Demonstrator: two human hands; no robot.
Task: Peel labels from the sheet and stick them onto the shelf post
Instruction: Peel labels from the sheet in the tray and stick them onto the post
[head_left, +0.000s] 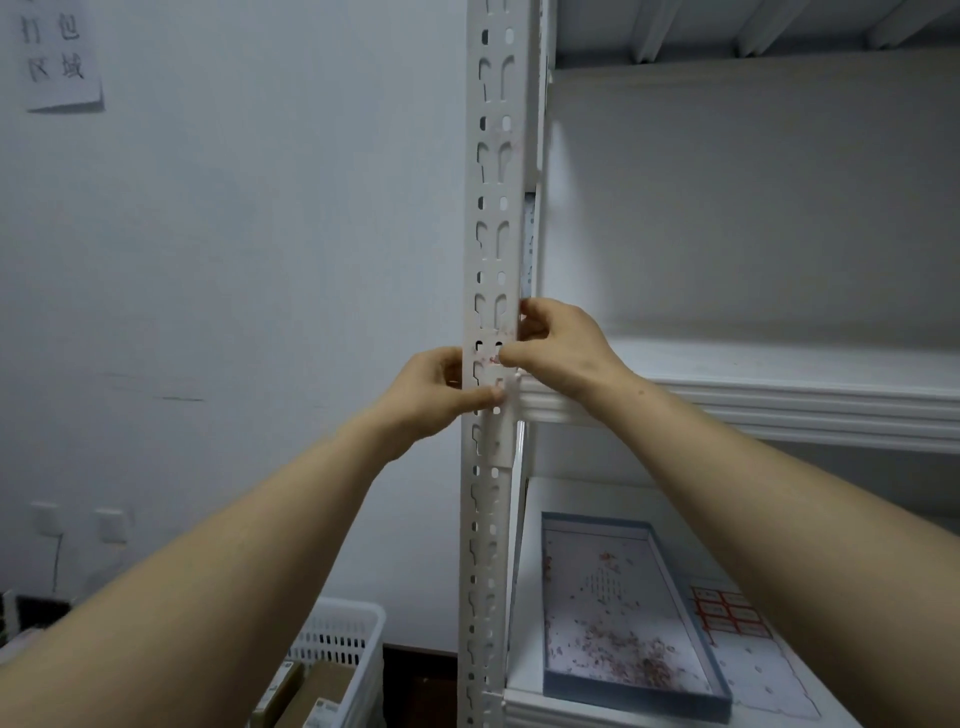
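Note:
A white slotted shelf post (493, 218) runs up the middle of the view. A small white label with red print (487, 365) lies across the post at about mid height. My left hand (436, 395) presses on the post from the left, its thumb just below the label. My right hand (558, 348) comes from the right, with its fingertips on the label's right end and other fingers wrapped round the post's edge. The label sheet (730, 618), with red-bordered labels, lies on the lower shelf at the right, partly hidden by my right forearm.
A shallow blue-rimmed tray (634, 691) with reddish paper scraps sits on the lower shelf beside the sheet. A white shelf board (753, 405) joins the post at hand height. A white slotted basket (337, 639) with cartons stands on the floor at the lower left. A wall is behind.

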